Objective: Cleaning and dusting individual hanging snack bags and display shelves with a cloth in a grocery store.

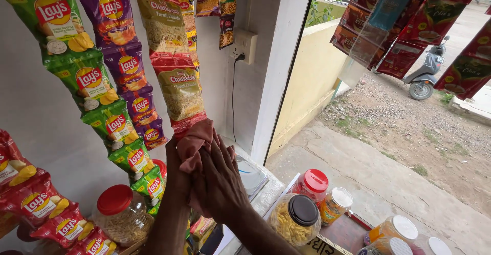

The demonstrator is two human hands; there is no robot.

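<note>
White wall [30,127], wall socket [244,45], perhaps concrete paving [378,178] outside

The hands [204,176] cover most of the pink cloth [194,140]; frame edges crop the hanging snack strips [97,81].

Two hands [204,176]; one pink cloth [194,145]; six lidded jars [302,219]; one scooter [427,73].

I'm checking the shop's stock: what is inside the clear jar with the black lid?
The clear jar with the black lid holds thin yellow fried strands, filling it nearly to the top. Its bottom is cut off by a yellow sign, so nothing there can be seen.
</note>
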